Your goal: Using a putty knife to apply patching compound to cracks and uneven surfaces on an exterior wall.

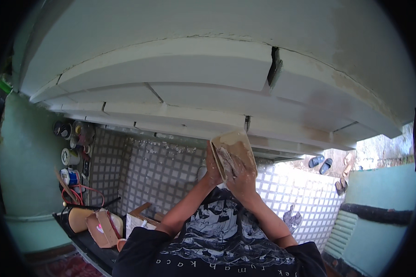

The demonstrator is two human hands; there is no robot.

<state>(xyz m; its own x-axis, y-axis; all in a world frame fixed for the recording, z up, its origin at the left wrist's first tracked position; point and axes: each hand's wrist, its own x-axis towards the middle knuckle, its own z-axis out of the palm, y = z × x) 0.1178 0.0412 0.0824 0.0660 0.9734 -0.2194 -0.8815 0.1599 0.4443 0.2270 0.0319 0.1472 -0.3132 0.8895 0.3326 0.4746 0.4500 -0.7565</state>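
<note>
A tan, rectangular board-like piece (pixel 239 143), smeared with pale paste, is raised in front of the white ledges. My left hand (pixel 211 168) grips it along the left edge. My right hand (pixel 238 182) holds it lower on the right, its paste-coated fingers lying over the face; whether anything else is under them I cannot tell. The nearest ledge (pixel 286 146) runs just beyond the piece.
Paint cans (pixel 70 157) and red hose (pixel 78 196) line the left wall. A dark bench (pixel 102 258) carries a cardboard box (pixel 102 231). Sandals (pixel 325 165) lie at right, beside a radiator (pixel 339 235). Stepped white ledges (pixel 194 60) span the upper view above a tiled floor (pixel 291 189).
</note>
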